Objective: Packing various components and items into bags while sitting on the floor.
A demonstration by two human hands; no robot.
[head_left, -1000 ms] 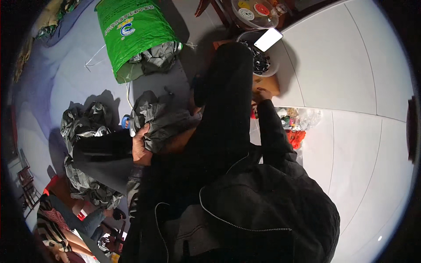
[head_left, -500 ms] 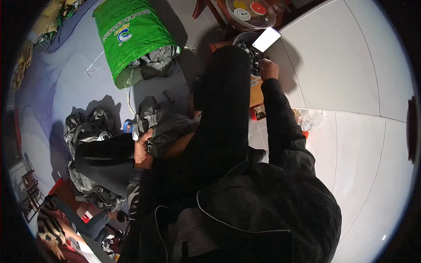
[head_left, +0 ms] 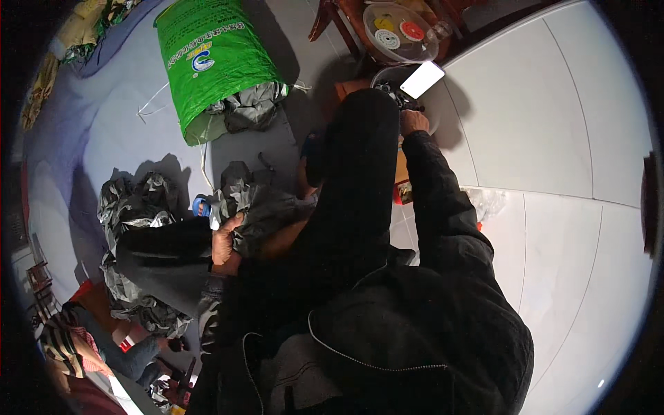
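My left hand (head_left: 225, 243) is closed on a crumpled piece of dark grey fabric (head_left: 266, 216) spread over my lap. A small blue round object (head_left: 200, 205) is just beyond that hand. At the far right of my raised knee, my right hand (head_left: 415, 122) is curled in a bowl (head_left: 435, 123) of small dark pieces (head_left: 409, 105). Its fingertips are hidden, so what they pinch cannot be made out. A white phone (head_left: 422, 80) rests across the bowl's rim beside this hand.
A clear round tub (head_left: 408, 52) with coloured discs is beyond the bowl, by wooden furniture (head_left: 339, 24). A green sack (head_left: 214, 66) stuffed with grey fabric lies ahead. More grey fabric (head_left: 142, 197) is heaped at left. Another person (head_left: 72, 342) is at lower left.
My right hand has shifted slightly left and further in among the dark pieces. The left hand keeps its grip on the fabric. The whole view has tilted a little.
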